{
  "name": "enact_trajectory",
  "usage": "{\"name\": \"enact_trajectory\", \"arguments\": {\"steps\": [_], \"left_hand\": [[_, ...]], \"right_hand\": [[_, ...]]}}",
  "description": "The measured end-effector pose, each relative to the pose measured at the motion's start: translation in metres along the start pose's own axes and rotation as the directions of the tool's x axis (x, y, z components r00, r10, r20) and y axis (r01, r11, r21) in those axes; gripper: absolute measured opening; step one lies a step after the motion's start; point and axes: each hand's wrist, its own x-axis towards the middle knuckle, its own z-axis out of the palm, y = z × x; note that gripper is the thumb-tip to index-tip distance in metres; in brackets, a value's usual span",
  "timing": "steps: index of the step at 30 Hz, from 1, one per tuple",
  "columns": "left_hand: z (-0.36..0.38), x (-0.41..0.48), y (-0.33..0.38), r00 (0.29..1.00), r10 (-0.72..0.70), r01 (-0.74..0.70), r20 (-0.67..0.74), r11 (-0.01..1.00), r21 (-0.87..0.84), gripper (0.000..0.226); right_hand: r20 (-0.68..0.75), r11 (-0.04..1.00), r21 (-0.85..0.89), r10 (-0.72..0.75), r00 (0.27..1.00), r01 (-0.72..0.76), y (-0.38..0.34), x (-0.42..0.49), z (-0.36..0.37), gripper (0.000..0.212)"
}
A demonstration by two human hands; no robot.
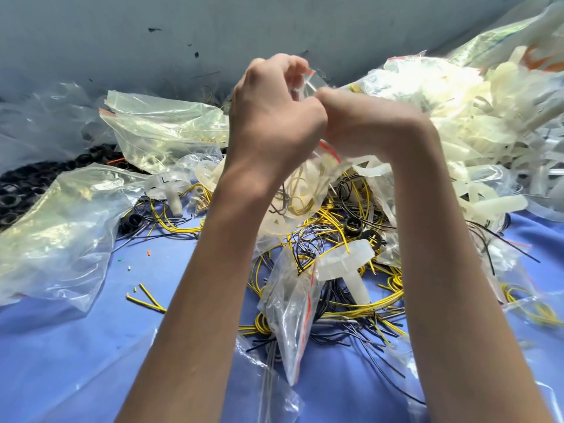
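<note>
Now, the step: closing or opening the mouth of the zip bag (308, 184). I judge it to be closing, since the bag already has parts inside.
Left hand: my left hand (274, 117) is raised, its fingers curled and pinching the bag's top edge by the red strip (309, 71).
Right hand: my right hand (360, 123) is knuckle to knuckle with the left and curled on the same edge. Its fingertips are hidden behind the hand and blurred, so I cannot tell exactly how they pinch.
Where the bag is: in the air between and below my two hands, hanging over the heap of loose wires (351, 300), clear of the blue cloth (91, 346).
Inside it: a whitish plastic piece and some yellow and dark wire, seen through the film; I cannot count them.
Around: a white spool part (345, 264) and a second small bag (290, 315) lie on the wires. A pile of white parts (457, 117) lies to the right, big clear bags (61, 233) to the left.
Next move calls for: keeping both lips of the mouth lined up, then running the pinch along the strip from one end to the other, with no wire caught in the seal.
Watch for: a stray wire end poking out at the top, which would keep the strip from shutting.
</note>
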Motion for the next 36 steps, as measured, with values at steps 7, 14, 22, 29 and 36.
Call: {"name": "enact_trajectory", "arguments": {"steps": [7, 14, 22, 29, 36], "left_hand": [[-0.002, 0.002, -0.003, 1.000, -0.004, 0.004, -0.025, 1.000, 0.004, 0.042], [-0.010, 0.006, -0.005, 0.998, -0.043, 0.040, -0.056, 0.997, -0.059, 0.053], [-0.009, 0.005, -0.002, 0.997, -0.077, 0.074, -0.026, 0.992, -0.101, 0.050], [-0.012, 0.009, -0.009, 0.996, -0.089, 0.086, -0.016, 0.987, -0.137, 0.023], [-0.022, 0.017, -0.023, 0.988, -0.076, 0.102, 0.136, 0.975, -0.196, 0.018]], "right_hand": [[0.036, 0.990, 0.132, 0.053, 0.998, -0.057, 0.010, -0.009, -0.014, 0.032], [-0.219, 0.988, 0.150, 0.070, 0.973, -0.037, 0.006, -0.008, -0.015, 0.011], [-0.066, 0.988, -0.154, -0.037, 0.997, 0.027, -0.011, 0.000, -0.002, 0.038], [-0.112, 0.980, 0.197, -0.018, 0.994, 0.040, 0.006, -0.003, -0.009, 0.038], [-0.056, 0.970, 0.228, -0.075, 0.996, 0.086, 0.005, -0.005, -0.010, 0.057]]}}
